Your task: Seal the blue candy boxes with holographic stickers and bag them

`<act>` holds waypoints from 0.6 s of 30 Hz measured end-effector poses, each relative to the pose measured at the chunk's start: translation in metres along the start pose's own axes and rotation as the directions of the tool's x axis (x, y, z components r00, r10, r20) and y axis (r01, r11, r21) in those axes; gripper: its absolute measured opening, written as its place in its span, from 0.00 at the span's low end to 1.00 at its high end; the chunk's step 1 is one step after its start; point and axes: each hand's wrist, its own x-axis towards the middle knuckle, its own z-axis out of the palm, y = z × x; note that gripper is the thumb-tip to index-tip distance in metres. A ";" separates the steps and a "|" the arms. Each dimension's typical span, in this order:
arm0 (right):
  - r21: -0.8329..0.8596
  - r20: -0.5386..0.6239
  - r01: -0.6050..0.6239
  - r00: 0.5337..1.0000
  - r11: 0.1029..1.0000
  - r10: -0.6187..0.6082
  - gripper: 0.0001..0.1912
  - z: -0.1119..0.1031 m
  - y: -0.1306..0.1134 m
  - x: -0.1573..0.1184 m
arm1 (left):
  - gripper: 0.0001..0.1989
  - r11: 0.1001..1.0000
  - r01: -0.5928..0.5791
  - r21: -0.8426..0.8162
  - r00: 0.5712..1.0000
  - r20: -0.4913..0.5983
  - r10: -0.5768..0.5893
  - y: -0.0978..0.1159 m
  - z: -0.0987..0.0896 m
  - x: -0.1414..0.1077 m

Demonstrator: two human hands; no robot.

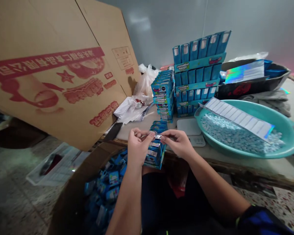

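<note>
Between my two hands is a small shiny strip, silvery and partly see-through. My left hand pinches its left end between thumb and fingers. At the other end, the fingertips of my right hand are closed on it. Just below, a blue display tray of small candy boxes sits at the table edge over my lap, partly covered by my hands. Pale, shiny patches show on the tops of some of these boxes.
Stacked blue display trays stand behind my hands, beside a shorter stack. A teal basin of pale candies, with a label sheet across it, is at right. Left, a large carton holds many loose blue boxes.
</note>
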 end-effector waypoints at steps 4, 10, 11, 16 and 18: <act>-0.046 -0.122 -0.013 0.993 0.999 0.007 0.12 -0.005 -0.010 0.003 | 0.19 0.784 -0.473 0.401 0.750 -0.284 0.598 0.005 -0.023 -0.020; 0.043 -0.210 0.205 0.959 0.978 -0.192 0.28 0.016 -0.013 -0.018 | 0.16 0.966 -0.258 0.032 0.965 -0.046 0.259 0.007 0.000 -0.069; 0.021 -0.171 0.251 0.955 0.968 -0.244 0.28 0.021 -0.009 -0.025 | 0.21 0.992 -0.096 -0.081 0.995 0.014 0.097 0.005 0.008 -0.072; -0.310 -0.073 0.449 0.868 0.838 -0.492 0.29 0.031 0.008 -0.055 | 0.24 0.890 0.246 -0.383 0.968 0.051 -0.245 -0.003 0.036 -0.074; -0.424 -0.045 0.493 0.827 0.760 -0.561 0.31 0.029 0.009 -0.061 | 0.21 0.855 0.255 -0.453 0.962 0.029 -0.271 -0.004 0.044 -0.077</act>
